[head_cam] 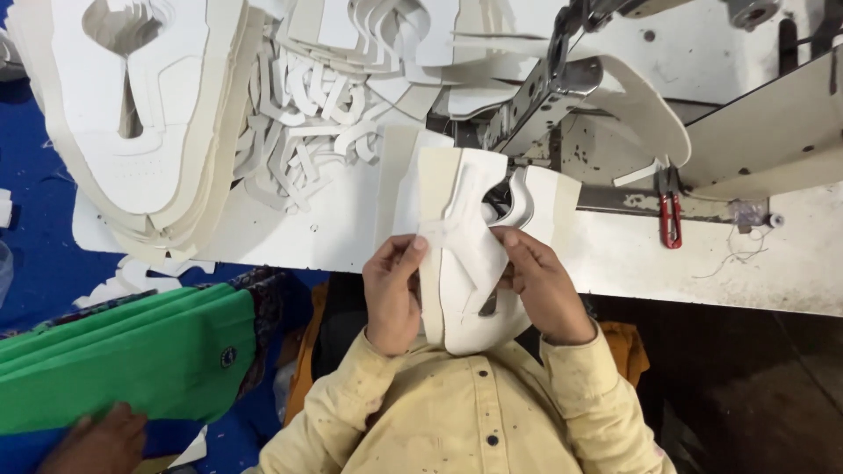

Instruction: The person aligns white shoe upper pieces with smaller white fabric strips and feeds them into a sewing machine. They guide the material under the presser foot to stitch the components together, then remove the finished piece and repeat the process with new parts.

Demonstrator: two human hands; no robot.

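Note:
Both my hands hold one white cut shoe-upper piece at the near edge of the white work table, close to my chest. My left hand pinches its left side, thumb on top. My right hand grips its right side, where a narrow white strip lies across the piece. The far end of the piece reaches towards the foot of the sewing machine, where a curved white part sits by a dark opening.
A tall stack of large white cut uppers and a heap of small white curved strips fill the table's left. Red-handled snips lie right of the machine. Green folded cloth is at lower left, with another person's hand on it.

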